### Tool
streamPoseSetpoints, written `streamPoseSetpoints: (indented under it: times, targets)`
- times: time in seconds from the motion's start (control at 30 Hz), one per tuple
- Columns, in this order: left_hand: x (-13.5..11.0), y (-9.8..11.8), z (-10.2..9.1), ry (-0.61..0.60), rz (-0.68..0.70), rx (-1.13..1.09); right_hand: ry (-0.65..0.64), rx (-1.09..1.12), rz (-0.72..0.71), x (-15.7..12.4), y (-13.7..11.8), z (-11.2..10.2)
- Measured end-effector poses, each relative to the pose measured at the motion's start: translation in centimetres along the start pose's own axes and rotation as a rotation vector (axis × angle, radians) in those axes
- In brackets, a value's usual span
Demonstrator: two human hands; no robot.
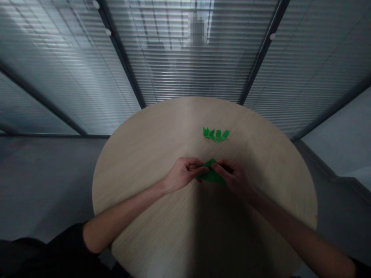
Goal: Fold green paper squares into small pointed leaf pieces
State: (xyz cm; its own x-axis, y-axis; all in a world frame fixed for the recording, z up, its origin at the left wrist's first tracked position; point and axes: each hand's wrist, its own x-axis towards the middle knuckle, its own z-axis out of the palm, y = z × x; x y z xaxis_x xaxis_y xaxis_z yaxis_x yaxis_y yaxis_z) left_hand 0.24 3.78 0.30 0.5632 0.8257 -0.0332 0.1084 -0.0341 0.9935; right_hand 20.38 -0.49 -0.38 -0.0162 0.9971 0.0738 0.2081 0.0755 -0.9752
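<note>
A green sheet of paper (212, 175), folded to a triangle, lies on the round wooden table (139, 162) between both hands. My left hand (182, 173) pinches its left edge with curled fingers. My right hand (233, 175) pinches the top corner and right side, fingers pressed together on the paper. Farther back on the table sits a short row of several small folded green paper pieces (216, 134), apart from both hands.
The table's far edge stands close to glass walls with horizontal blinds and dark frames (121, 58). Grey floor (43, 181) lies to the left and right of the table. A blurred reflection shows in the glass at the top middle.
</note>
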Motion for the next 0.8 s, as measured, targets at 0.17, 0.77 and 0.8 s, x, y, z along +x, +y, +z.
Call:
streamPoseSetpoints:
  times: [0.17,0.77,0.8]
  targets:
    - [-0.04,0.06,0.04,-0.006,-0.008,-0.035,0.011,-0.029,-0.013,0.0,0.13,0.0]
    - [-0.02,0.0,0.05,0.026,0.013,-0.032,0.012,-0.016,0.002,-0.03,-0.26,-0.03]
    - [-0.02,-0.05,0.04,0.023,0.013,-0.029,0.011,-0.012,0.001,-0.01,-0.18,-0.03]
